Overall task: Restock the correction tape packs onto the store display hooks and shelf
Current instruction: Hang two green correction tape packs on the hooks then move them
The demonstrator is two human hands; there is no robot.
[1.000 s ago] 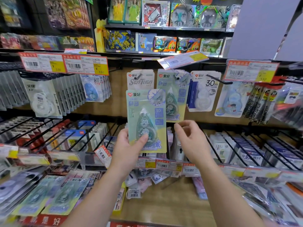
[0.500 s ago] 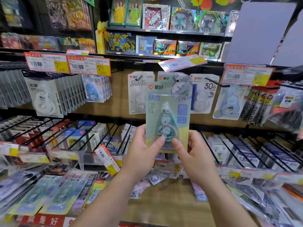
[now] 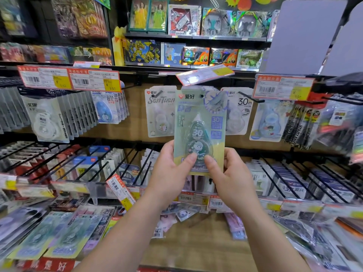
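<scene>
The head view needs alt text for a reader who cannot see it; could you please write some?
Two hands, the left hand and right hand, hold a green correction tape pack upright by its lower corners in front of a store display hook carrying matching packs. Other stationery packs hang on neighbouring hooks, beneath orange and yellow price tags.

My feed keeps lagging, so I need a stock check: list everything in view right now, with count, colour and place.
Held correction tape pack: one, green-yellow card, centre, raised before the upper hooks.
SanTuan pack: front one, pale, hanging left of it.
30m pack: front one, white, hanging right of it.
Price tags: several, red-yellow, along the rails.
Toy boxes: many, multicoloured, top shelf.
Green packs: several, lying on the lower-left shelf.
Left hand: grips the pack's lower left.
Right hand: grips its lower right.
</scene>
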